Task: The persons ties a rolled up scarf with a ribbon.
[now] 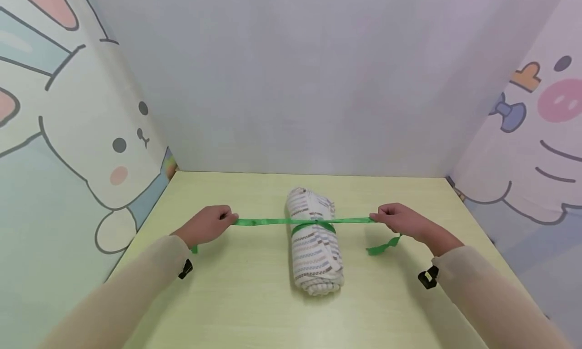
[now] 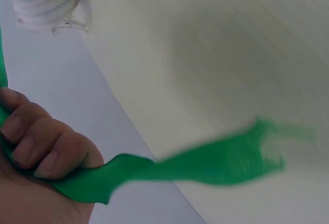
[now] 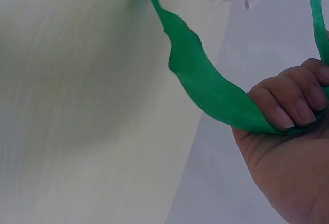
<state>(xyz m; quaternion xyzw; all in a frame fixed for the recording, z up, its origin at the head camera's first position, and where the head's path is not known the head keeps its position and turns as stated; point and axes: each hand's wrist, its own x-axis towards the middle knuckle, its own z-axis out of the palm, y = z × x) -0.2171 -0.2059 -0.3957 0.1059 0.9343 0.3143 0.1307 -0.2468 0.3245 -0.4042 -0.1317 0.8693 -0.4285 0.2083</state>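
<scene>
A rolled, striped white cloth (image 1: 317, 258) lies lengthwise on the table, with a green ribbon (image 1: 268, 221) looped round its middle and crossed on top. Both ribbon ends are stretched straight out sideways above the table. On the left, my left hand (image 1: 206, 224) grips one end with curled fingers; in the left wrist view its loose tail (image 2: 221, 165) hangs past the palm. My right hand (image 1: 402, 220) grips the other end at the right, and that tail (image 3: 205, 80) trails out of the fist in the right wrist view.
The pale wooden table (image 1: 254, 313) meets a plain light wall (image 1: 309, 86) at its back edge. Cartoon-printed side panels stand at left (image 1: 91, 137) and right (image 1: 523, 152). Small black objects sit at both sleeve cuffs.
</scene>
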